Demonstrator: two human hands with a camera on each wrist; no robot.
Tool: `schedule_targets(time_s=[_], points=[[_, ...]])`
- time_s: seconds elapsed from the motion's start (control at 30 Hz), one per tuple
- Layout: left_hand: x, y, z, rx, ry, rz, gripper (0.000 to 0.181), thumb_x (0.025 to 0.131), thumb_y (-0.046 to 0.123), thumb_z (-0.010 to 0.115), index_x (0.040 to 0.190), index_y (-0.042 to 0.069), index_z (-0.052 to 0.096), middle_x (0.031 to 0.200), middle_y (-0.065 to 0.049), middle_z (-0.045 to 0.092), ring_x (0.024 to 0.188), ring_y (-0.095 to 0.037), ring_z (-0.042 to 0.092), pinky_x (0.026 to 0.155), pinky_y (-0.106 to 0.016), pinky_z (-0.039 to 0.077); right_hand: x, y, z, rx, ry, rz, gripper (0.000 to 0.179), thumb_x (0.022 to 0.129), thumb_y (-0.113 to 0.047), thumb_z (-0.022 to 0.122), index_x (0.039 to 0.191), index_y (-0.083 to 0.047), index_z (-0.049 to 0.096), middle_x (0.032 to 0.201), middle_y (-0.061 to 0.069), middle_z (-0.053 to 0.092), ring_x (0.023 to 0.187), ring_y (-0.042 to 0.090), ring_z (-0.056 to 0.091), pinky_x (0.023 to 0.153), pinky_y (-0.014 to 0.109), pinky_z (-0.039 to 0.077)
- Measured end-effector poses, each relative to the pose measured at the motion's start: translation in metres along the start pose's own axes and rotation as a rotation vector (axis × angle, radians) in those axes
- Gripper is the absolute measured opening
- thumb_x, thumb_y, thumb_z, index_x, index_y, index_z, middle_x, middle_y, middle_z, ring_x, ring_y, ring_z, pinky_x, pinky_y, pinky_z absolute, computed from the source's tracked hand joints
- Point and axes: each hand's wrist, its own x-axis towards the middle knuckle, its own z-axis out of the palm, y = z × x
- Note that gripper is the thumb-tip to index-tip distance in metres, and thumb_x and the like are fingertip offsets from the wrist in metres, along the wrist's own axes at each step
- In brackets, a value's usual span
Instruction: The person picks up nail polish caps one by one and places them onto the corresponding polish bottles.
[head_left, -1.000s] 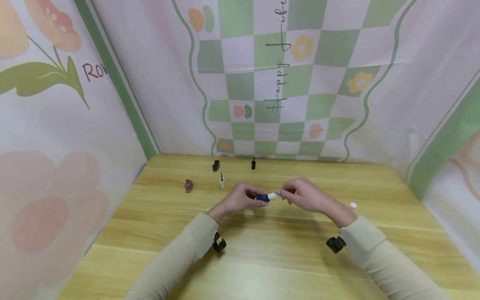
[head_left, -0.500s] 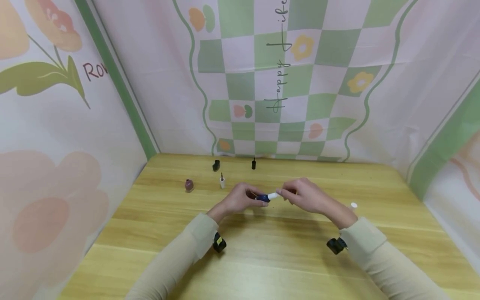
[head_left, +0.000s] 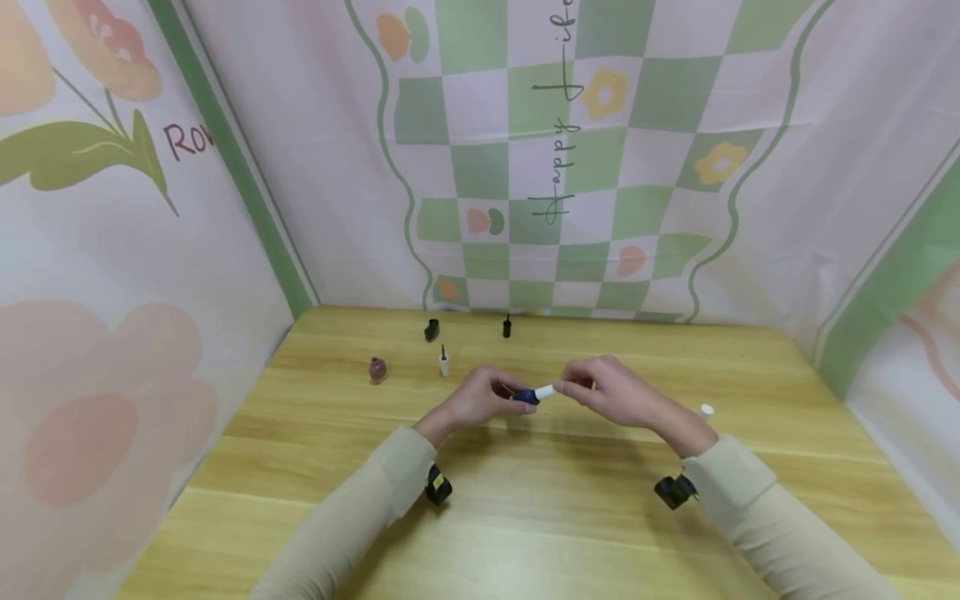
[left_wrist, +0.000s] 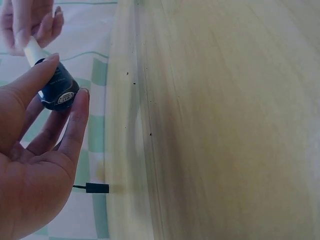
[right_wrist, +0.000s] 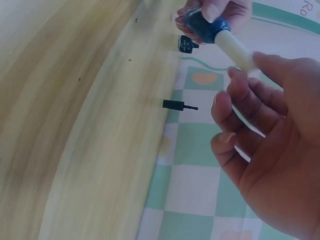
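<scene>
My left hand [head_left: 480, 396] holds a dark blue nail polish bottle [left_wrist: 57, 87] between thumb and fingers, above the table. It lies tilted, its long white cap [right_wrist: 232, 48] pointing toward my right hand [head_left: 607, 387]. At the cap's far end, the right thumb and a fingertip pinch it, while the other fingers curl loosely below. Cap and bottle are joined in both wrist views. A small round label shows on the bottle's base in the left wrist view.
Behind the left hand stand a mauve polish bottle [head_left: 378, 371], a black bottle [head_left: 432, 331], an upturned white brush cap [head_left: 444, 364] and a black brush cap [head_left: 507, 328]. Near the right wrist is a white-topped object [head_left: 707, 411], partly hidden. A patterned curtain [head_left: 562, 167] backs the wooden table [head_left: 525, 517].
Both hands stay almost in place around the bottle. My right fingers shift slightly at the end of the white cap.
</scene>
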Motion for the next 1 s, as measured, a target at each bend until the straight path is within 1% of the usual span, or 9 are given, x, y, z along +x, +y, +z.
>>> schedule_targets(time_s=[0.07, 0.13, 0.23, 0.3, 0.33, 0.43, 0.5, 0.8, 1.0], points=[[0.0, 0.0006, 0.0, -0.004, -0.003, 0.0, 0.013, 0.089, 0.024, 0.082, 0.101, 0.019, 0.081, 0.091, 0.005, 0.075, 0.082, -0.026, 0.068, 0.073, -0.04, 0.058, 0.0, -0.0006, 0.0005, -0.017, 0.001, 0.016, 0.029, 0.108, -0.03, 0.055, 0.084, -0.019, 0.067, 0.063, -0.004, 0.055, 0.048, 0.008, 0.041, 0.046, 0.026, 0.039], [-0.0001, 0.0009, 0.0001, -0.005, -0.003, -0.002, 0.013, 0.089, 0.024, 0.082, 0.101, 0.018, 0.081, 0.091, 0.005, 0.075, 0.083, -0.026, 0.068, 0.074, -0.042, 0.058, -0.0001, -0.0001, 0.0011, -0.029, 0.003, 0.034, 0.03, 0.108, -0.033, 0.054, 0.085, -0.02, 0.069, 0.062, -0.006, 0.054, 0.047, 0.008, 0.039, 0.046, 0.026, 0.039], [-0.0005, 0.0015, 0.0003, -0.008, -0.002, -0.008, 0.013, 0.089, 0.023, 0.082, 0.101, 0.018, 0.081, 0.091, 0.005, 0.075, 0.084, -0.026, 0.069, 0.076, -0.044, 0.059, -0.0003, 0.0006, 0.0022, -0.029, 0.006, 0.048, 0.023, 0.105, -0.035, 0.06, 0.092, -0.02, 0.072, 0.066, -0.008, 0.058, 0.052, 0.01, 0.048, 0.049, 0.027, 0.043], [-0.0006, 0.0013, 0.0003, -0.007, 0.0, -0.011, 0.012, 0.089, 0.022, 0.082, 0.101, 0.018, 0.081, 0.091, 0.006, 0.075, 0.084, -0.026, 0.069, 0.077, -0.044, 0.059, -0.0003, 0.0014, 0.0026, -0.019, 0.004, 0.038, 0.016, 0.102, -0.033, 0.065, 0.098, -0.019, 0.073, 0.07, -0.008, 0.061, 0.058, 0.012, 0.053, 0.051, 0.027, 0.045], [-0.0007, 0.0014, 0.0003, -0.007, 0.001, -0.012, 0.012, 0.089, 0.022, 0.082, 0.101, 0.018, 0.081, 0.091, 0.006, 0.076, 0.084, -0.026, 0.069, 0.077, -0.044, 0.059, 0.0, 0.0018, 0.0027, -0.016, 0.001, 0.029, 0.015, 0.101, -0.032, 0.067, 0.099, -0.018, 0.073, 0.073, -0.009, 0.063, 0.06, 0.013, 0.055, 0.052, 0.028, 0.047], [-0.0008, 0.0017, 0.0003, -0.012, 0.002, -0.015, 0.012, 0.09, 0.022, 0.082, 0.101, 0.018, 0.081, 0.091, 0.006, 0.076, 0.085, -0.026, 0.07, 0.078, -0.044, 0.059, 0.0006, 0.0024, 0.0024, -0.009, -0.002, 0.011, 0.013, 0.101, -0.028, 0.068, 0.095, -0.017, 0.071, 0.074, -0.009, 0.064, 0.062, 0.013, 0.056, 0.053, 0.027, 0.047], [-0.001, 0.0023, 0.0001, -0.014, 0.001, -0.012, 0.012, 0.09, 0.022, 0.082, 0.101, 0.018, 0.081, 0.092, 0.006, 0.076, 0.085, -0.026, 0.07, 0.078, -0.045, 0.059, 0.0011, 0.0025, 0.0019, -0.007, -0.002, 0.005, 0.015, 0.102, -0.028, 0.066, 0.093, -0.016, 0.071, 0.073, -0.008, 0.063, 0.062, 0.013, 0.054, 0.053, 0.027, 0.046], [-0.0008, 0.0031, -0.0003, -0.018, -0.015, -0.002, 0.012, 0.091, 0.021, 0.081, 0.102, 0.018, 0.081, 0.093, 0.006, 0.076, 0.084, -0.023, 0.07, 0.079, -0.047, 0.059, 0.0006, -0.0002, -0.0002, -0.012, -0.008, 0.022, 0.023, 0.104, -0.031, 0.062, 0.087, -0.019, 0.071, 0.067, -0.007, 0.057, 0.056, 0.011, 0.048, 0.05, 0.027, 0.042], [-0.0005, 0.004, 0.0002, 0.004, -0.009, -0.005, 0.014, 0.091, 0.021, 0.081, 0.103, 0.015, 0.081, 0.093, 0.005, 0.076, 0.081, -0.018, 0.069, 0.076, -0.041, 0.059, 0.0008, -0.002, -0.0006, -0.027, -0.014, 0.043, 0.026, 0.105, -0.033, 0.061, 0.082, -0.023, 0.068, 0.064, -0.005, 0.057, 0.053, 0.009, 0.045, 0.05, 0.026, 0.041]])
